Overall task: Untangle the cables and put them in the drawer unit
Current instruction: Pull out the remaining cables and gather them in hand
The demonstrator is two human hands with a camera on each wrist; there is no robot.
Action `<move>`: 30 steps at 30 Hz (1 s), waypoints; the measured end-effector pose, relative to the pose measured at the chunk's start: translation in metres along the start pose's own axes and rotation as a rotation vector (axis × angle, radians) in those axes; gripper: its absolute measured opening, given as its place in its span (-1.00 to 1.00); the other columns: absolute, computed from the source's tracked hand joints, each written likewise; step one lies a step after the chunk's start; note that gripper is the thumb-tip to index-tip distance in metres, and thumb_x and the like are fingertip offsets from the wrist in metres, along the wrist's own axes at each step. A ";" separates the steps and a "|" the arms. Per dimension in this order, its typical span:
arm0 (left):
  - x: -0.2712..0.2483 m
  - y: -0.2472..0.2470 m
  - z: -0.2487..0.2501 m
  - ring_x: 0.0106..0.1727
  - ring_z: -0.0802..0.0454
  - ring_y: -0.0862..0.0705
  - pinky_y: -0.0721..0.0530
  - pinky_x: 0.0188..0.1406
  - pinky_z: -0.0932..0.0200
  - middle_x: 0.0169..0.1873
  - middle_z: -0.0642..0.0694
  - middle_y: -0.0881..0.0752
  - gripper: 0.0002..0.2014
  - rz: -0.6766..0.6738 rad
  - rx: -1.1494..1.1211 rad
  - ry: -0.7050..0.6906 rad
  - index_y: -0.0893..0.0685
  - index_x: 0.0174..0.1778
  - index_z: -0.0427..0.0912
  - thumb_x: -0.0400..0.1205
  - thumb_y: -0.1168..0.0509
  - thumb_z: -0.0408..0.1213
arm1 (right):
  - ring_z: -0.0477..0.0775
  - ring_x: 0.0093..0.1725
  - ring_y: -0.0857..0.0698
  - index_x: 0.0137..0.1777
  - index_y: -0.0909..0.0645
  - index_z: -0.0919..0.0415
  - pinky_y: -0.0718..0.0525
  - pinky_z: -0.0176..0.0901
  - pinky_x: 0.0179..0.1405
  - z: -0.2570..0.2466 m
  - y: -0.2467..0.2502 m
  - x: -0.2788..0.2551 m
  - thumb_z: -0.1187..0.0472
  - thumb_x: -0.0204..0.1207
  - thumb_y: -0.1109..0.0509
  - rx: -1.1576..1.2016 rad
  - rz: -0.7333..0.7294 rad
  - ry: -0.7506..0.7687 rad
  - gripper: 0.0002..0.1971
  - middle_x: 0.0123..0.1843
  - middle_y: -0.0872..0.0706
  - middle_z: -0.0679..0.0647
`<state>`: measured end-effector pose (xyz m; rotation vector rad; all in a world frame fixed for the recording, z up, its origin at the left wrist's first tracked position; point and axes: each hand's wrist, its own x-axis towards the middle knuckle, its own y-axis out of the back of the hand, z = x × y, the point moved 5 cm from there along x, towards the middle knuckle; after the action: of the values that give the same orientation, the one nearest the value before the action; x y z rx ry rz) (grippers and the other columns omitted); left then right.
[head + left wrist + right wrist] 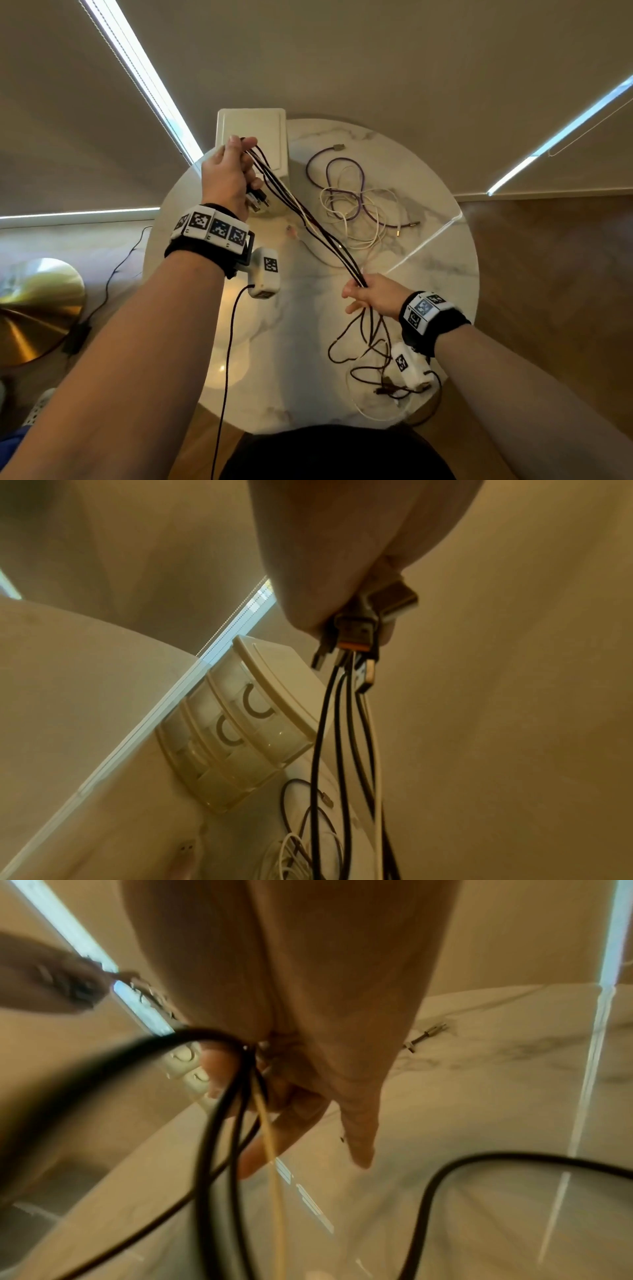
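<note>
Round marble table (428, 274); hands stretch thin cables (308, 219).

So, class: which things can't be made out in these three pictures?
- Head view: white plastic drawer unit shows only its top; its fronts face away.
- Left wrist view: left hand covers the metal plug tops.
- Right wrist view: black cable bundle is blurred; count unclear.

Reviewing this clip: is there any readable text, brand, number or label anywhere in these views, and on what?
No readable words, brands or numbers in any view.
Black-and-white square coded markers on the white left wristband: patterns only, no letters.
Same kind of markers on the white right wristband: patterns only.
Cream plastic drawer unit: curved handle cut-outs, no label visible.
Metal USB plugs gripped in the left hand: any marking too blurred to read.
</note>
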<state>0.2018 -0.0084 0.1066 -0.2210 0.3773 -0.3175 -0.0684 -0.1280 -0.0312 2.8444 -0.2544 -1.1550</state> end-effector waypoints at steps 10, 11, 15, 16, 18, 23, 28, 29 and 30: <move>0.000 0.002 0.010 -0.51 0.18 -0.45 -0.55 -0.46 0.20 -0.48 0.10 -0.51 -0.66 0.053 0.020 -0.108 -0.75 0.22 -0.31 0.86 -0.18 -0.14 | -0.02 -0.52 -0.46 -0.10 -0.70 0.11 -0.47 -0.18 -0.46 0.000 0.039 -0.016 -0.07 0.58 -0.52 -0.054 0.320 -0.024 -0.76 -0.47 -0.53 -0.06; 0.004 0.006 0.015 -0.52 0.18 -0.46 -0.55 -0.48 0.20 -0.47 0.10 -0.52 -0.67 0.089 0.004 -0.126 -0.75 0.22 -0.32 0.86 -0.19 -0.14 | -0.01 -0.49 -0.52 -0.13 -0.70 0.09 -0.53 -0.14 -0.38 0.005 0.040 -0.020 -0.07 0.58 -0.51 -0.113 0.300 -0.036 -0.77 -0.47 -0.59 -0.04; 0.016 0.016 0.029 -0.58 0.17 -0.44 -0.49 -0.56 0.20 -0.48 0.06 -0.52 -0.67 0.135 -0.029 -0.157 -0.72 0.19 -0.35 0.86 -0.17 -0.17 | -0.07 -0.39 -0.77 -0.09 -0.74 0.14 -0.58 -0.17 -0.24 0.036 0.036 -0.034 -0.12 0.64 -0.42 -0.277 0.272 -0.149 -0.68 -0.37 -0.77 0.08; 0.013 0.014 0.027 -0.57 0.17 -0.45 -0.50 -0.54 0.20 -0.48 0.08 -0.53 -0.69 0.115 0.003 -0.164 -0.72 0.19 -0.32 0.86 -0.18 -0.16 | -0.07 -0.38 -0.81 -0.08 -0.74 0.16 -0.58 -0.19 -0.26 0.039 0.032 -0.035 -0.13 0.67 -0.39 -0.262 0.267 -0.171 -0.65 -0.41 -0.75 0.04; 0.004 0.009 0.019 -0.55 0.18 -0.46 -0.53 -0.49 0.19 -0.48 0.13 -0.53 -0.75 0.062 0.066 -0.162 -0.71 0.14 -0.24 0.85 -0.21 -0.16 | 0.01 -0.48 -0.78 -0.08 -0.70 0.18 -0.67 -0.09 -0.23 0.041 0.025 -0.034 -0.12 0.70 -0.35 -0.226 0.244 -0.199 -0.65 -0.52 -0.61 -0.06; -0.010 -0.005 -0.003 -0.47 0.17 -0.50 -0.58 -0.44 0.22 -0.40 0.12 -0.59 -0.85 -0.106 0.200 -0.086 -0.65 0.17 -0.12 0.84 -0.23 -0.15 | -0.03 -0.59 -0.26 -0.05 -0.59 0.14 -0.32 -0.24 -0.59 0.030 0.028 -0.033 -0.08 0.55 -0.57 0.092 0.244 -0.132 -0.68 -0.45 -0.36 -0.02; -0.028 -0.021 -0.036 -0.42 0.12 -0.54 -0.56 -0.43 0.18 -0.38 0.08 -0.65 -0.87 -0.299 0.406 -0.019 -0.66 0.19 -0.02 0.85 -0.21 -0.16 | -0.06 -0.61 -0.19 -0.12 -0.52 0.14 -0.19 -0.31 -0.57 -0.039 0.038 -0.035 -0.15 0.79 -0.18 0.376 0.412 0.140 -0.60 -0.51 -0.30 -0.03; -0.034 -0.025 -0.045 -0.44 0.08 -0.53 -0.53 -0.45 0.14 -0.40 0.07 -0.67 -0.83 -0.346 0.453 -0.002 -0.68 0.15 -0.07 0.86 -0.19 -0.15 | -0.07 -0.62 -0.19 -0.12 -0.50 0.13 -0.18 -0.32 -0.58 -0.052 0.040 -0.036 -0.16 0.80 -0.14 0.425 0.444 0.176 -0.59 -0.50 -0.29 -0.03; -0.040 -0.028 -0.055 -0.47 0.06 -0.51 -0.50 -0.47 0.11 -0.40 0.02 -0.73 -0.79 -0.384 0.503 0.022 -0.67 0.09 -0.12 0.87 -0.17 -0.14 | -0.06 -0.62 -0.19 -0.12 -0.48 0.13 -0.19 -0.33 -0.59 -0.063 0.040 -0.037 -0.17 0.80 -0.12 0.453 0.460 0.204 -0.59 -0.50 -0.29 -0.02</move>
<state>0.1378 -0.0290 0.0773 0.2085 0.2641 -0.7796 -0.0558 -0.1609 0.0435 2.9757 -1.2163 -0.7836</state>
